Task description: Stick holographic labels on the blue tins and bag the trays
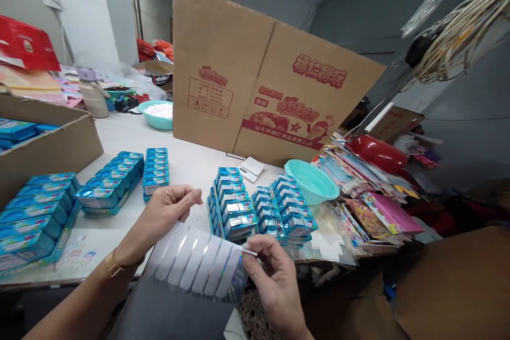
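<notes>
While a carton (274, 85) stands on the table (187, 164) behind blue boxes (239, 207), the sticker sheet (195, 263) is at the near table edge, left hand (167, 212) pinching its top, right hand (274, 281) pinching a strip (250, 251) at its side

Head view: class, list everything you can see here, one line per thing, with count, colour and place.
sticker sheet: one, silvery holographic strips, between both hands
blue packs: many, blue, in rows across the table
table: one, white, under the packs
carton: one, brown with red print, upright behind
bowls: two, teal, one centre right, one back left
scale: one, white, before the carton
printed sheets: pile, multicoloured, right
open box: one, brown, left
left hand: grip on sheet's top edge
right hand: pinching sheet's right edge
</notes>
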### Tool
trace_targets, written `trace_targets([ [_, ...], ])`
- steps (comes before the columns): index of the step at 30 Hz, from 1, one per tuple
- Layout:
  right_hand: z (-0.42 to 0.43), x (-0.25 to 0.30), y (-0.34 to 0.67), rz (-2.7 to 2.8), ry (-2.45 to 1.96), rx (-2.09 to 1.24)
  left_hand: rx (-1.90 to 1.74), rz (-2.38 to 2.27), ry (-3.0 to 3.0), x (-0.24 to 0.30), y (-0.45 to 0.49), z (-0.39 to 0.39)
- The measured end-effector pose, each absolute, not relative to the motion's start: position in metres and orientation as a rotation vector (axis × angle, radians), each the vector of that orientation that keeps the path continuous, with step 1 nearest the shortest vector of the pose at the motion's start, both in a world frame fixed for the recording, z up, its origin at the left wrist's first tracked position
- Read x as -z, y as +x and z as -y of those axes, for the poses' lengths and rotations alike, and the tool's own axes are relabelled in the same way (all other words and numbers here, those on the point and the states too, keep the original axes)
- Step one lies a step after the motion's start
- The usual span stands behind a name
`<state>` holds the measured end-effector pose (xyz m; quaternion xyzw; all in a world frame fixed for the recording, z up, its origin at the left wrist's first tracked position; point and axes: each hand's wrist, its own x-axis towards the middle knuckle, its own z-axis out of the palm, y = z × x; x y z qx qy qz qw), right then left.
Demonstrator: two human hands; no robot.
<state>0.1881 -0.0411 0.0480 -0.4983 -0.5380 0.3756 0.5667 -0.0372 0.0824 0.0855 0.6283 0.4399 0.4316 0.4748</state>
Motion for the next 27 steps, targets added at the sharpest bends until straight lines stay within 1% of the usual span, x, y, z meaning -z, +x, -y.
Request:
trace_targets([
  [2, 0.042, -0.048, 0.189, 1.266, -1.218, -0.903, -1.059, -1.082, 1.532, -0.086, -0.037, -0.082],
  [3, 0.042, -0.047, 0.189, 1.315, -1.209, -0.852, -1.06, -1.087, 1.532, -0.085, -0.037, -0.083],
  [7, 0.039, -0.041, 0.194, 1.563, -1.025, -0.44, -1.046, -1.088, 1.528, -0.078, -0.034, -0.088],
  [9, 0.037, -0.038, 0.197, 1.629, -0.952, -0.341, -1.026, -1.072, 1.538, -0.073, -0.033, -0.091],
  [11, 0.035, -0.037, 0.199, 1.664, -0.919, -0.312, -1.002, -1.093, 1.614, -0.07, -0.033, -0.09],
  [15, 0.032, -0.038, 0.198, 1.642, -1.035, -0.271, -1.142, -1.203, 2.096, -0.077, -0.027, -0.068],
  [17, 0.031, -0.039, 0.195, 1.602, -1.129, -0.222, -1.161, -1.093, 2.358, -0.082, -0.019, -0.05],
  [18, 0.03, -0.039, 0.193, 1.592, -1.151, -0.205, -1.107, -0.996, 2.434, -0.083, -0.014, -0.041],
  [21, 0.027, -0.04, 0.19, 1.611, -1.167, -0.259, -0.928, -0.805, 2.398, -0.08, 0.0, -0.024],
  [27, 0.028, -0.04, 0.192, 1.59, -1.254, -0.536, -0.829, -0.922, 2.158, -0.07, 0.004, -0.023],
])
